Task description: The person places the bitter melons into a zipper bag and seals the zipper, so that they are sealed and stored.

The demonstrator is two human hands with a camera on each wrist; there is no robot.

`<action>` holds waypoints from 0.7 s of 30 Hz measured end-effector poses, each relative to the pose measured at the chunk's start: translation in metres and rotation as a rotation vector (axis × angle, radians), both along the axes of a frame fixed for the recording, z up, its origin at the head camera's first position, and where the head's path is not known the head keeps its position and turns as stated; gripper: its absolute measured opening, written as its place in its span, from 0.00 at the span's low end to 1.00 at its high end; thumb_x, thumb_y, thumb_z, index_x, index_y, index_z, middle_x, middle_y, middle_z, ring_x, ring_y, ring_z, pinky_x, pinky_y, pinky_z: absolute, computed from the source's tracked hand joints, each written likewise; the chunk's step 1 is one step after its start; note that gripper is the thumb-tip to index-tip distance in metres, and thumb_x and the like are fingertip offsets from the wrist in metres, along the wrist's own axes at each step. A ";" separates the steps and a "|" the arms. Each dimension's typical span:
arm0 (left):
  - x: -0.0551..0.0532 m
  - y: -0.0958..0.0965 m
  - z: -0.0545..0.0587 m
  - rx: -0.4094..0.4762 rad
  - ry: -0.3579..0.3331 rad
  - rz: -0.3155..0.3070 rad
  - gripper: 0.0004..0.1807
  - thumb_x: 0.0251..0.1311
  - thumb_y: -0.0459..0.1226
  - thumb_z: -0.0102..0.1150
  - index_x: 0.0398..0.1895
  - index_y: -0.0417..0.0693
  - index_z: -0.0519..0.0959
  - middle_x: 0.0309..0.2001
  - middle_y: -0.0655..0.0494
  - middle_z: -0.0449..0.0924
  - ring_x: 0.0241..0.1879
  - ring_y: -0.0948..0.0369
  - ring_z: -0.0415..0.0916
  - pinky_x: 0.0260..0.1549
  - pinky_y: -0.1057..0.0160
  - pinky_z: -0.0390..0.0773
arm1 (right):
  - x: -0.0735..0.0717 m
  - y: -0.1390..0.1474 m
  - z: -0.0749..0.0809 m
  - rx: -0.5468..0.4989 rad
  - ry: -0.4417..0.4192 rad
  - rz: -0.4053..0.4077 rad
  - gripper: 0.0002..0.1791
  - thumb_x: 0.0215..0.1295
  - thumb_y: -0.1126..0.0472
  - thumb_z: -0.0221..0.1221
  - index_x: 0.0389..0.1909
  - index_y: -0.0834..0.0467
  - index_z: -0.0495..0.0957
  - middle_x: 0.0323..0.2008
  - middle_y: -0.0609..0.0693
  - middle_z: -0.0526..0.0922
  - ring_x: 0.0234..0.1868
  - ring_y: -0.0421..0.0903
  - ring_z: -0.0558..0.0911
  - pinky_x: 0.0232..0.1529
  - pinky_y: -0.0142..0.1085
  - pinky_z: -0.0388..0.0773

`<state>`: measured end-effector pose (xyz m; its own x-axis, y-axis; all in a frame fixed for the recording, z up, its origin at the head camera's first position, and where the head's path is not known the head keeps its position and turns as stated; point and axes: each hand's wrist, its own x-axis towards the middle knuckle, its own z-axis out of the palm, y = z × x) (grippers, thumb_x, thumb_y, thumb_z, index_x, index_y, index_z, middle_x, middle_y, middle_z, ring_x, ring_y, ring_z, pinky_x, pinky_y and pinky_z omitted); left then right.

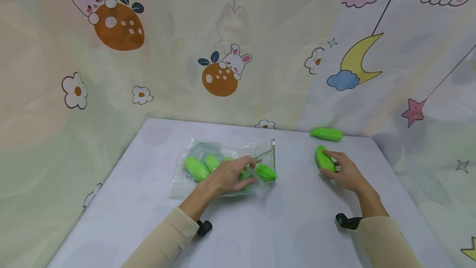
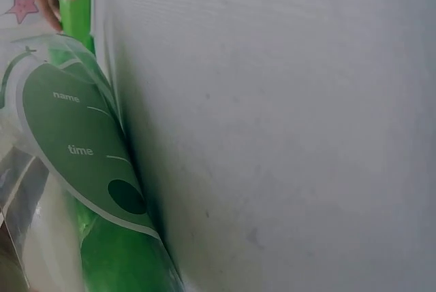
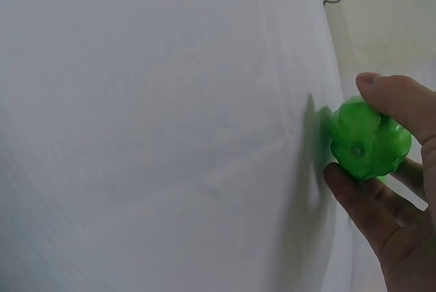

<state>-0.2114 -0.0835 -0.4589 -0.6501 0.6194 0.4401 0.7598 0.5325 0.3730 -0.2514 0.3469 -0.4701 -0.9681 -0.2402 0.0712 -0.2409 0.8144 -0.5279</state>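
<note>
My right hand (image 1: 345, 172) grips a bright green toy cucumber (image 1: 322, 158) between thumb and fingers, over the right side of the table. Seen end-on in the right wrist view, the ridged cucumber (image 3: 368, 139) has the thumb on top and fingers beneath. With my left hand (image 1: 229, 175) I pinch the edge of a clear zip bag (image 1: 180, 189) near its opening on the right. Several green cucumbers lie inside the bag, one of them (image 1: 265, 172) by the opening. The left wrist view shows the bag's green printed label (image 2: 82, 149); the left fingers are hidden there.
Another green cucumber (image 1: 327, 134) lies at the table's back edge, beyond the right hand. The white table (image 1: 297, 226) ends against a printed cloth backdrop (image 1: 178, 61). A black wrist strap piece (image 1: 347, 221) shows at the right cuff.
</note>
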 end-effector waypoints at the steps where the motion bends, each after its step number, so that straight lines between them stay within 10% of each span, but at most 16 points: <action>1: -0.001 0.001 0.000 0.000 -0.003 -0.003 0.23 0.64 0.48 0.70 0.55 0.53 0.72 0.60 0.58 0.82 0.43 0.61 0.86 0.33 0.66 0.81 | 0.001 -0.001 0.000 -0.008 0.002 0.005 0.41 0.68 0.50 0.68 0.76 0.60 0.62 0.69 0.71 0.64 0.58 0.72 0.76 0.50 0.61 0.79; 21: -0.003 0.004 0.002 -0.013 -0.006 0.001 0.24 0.62 0.46 0.72 0.55 0.51 0.72 0.55 0.57 0.83 0.42 0.61 0.86 0.32 0.67 0.80 | 0.011 -0.054 -0.002 -0.218 0.012 0.137 0.40 0.66 0.55 0.70 0.76 0.52 0.64 0.71 0.62 0.67 0.62 0.69 0.76 0.52 0.55 0.83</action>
